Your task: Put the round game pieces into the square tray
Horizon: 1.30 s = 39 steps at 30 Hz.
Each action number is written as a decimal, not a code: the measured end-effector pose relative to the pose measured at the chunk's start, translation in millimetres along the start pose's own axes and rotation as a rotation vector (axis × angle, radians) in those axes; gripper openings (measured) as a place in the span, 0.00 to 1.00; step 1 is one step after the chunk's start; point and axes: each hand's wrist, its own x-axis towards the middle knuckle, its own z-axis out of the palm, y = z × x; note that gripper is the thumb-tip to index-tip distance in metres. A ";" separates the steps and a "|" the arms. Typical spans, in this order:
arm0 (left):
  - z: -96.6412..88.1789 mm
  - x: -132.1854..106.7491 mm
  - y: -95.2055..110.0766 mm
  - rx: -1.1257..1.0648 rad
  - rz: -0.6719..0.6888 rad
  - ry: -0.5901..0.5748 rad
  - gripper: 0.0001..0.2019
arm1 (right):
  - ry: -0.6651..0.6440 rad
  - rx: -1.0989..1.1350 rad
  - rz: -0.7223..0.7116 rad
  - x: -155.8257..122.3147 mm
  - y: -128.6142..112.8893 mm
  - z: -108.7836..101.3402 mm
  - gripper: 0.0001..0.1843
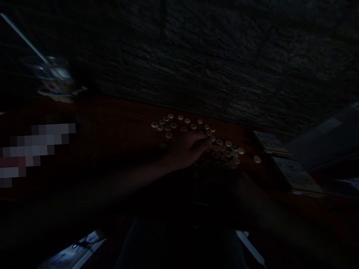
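Note:
Many pale round Chinese chess pieces [219,142] with dark markings lie spread over a reddish-brown wooden table [115,121]. My left hand [188,148] reaches in among them from the left. Its thumb and fingers come together at the tips beside the middle pieces; whether a piece is between them is too dark to see. My right hand [230,182] is low in deep shadow, just in front of the nearest pieces, and its fingers do not show. One chess piece [257,159] lies apart at the right.
A clear cup [56,74] with a white straw [24,38] stands at the back left. Two flat booklet-like things [272,142] lie at the right edge. A rough stone-like wall [163,59] rises behind the table. A blurred-out patch covers the left.

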 end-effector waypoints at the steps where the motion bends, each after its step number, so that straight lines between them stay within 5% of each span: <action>1: -0.1 0.2 0.0 0.004 0.012 0.001 0.18 | -0.007 -0.003 -0.003 1.4 0.2 0.4 0.18; 28: -1.0 -0.2 -2.2 -0.026 -0.021 -0.004 0.18 | 0.035 -0.009 -0.035 1.5 2.7 4.1 0.25; 34: -9.6 3.2 1.7 0.012 -0.052 0.068 0.15 | 0.168 -0.062 0.017 -8.5 8.7 -41.0 0.14; 39: -24.0 14.6 -6.1 0.009 -0.061 0.235 0.13 | 0.515 -0.152 0.301 17.5 68.9 -94.6 0.11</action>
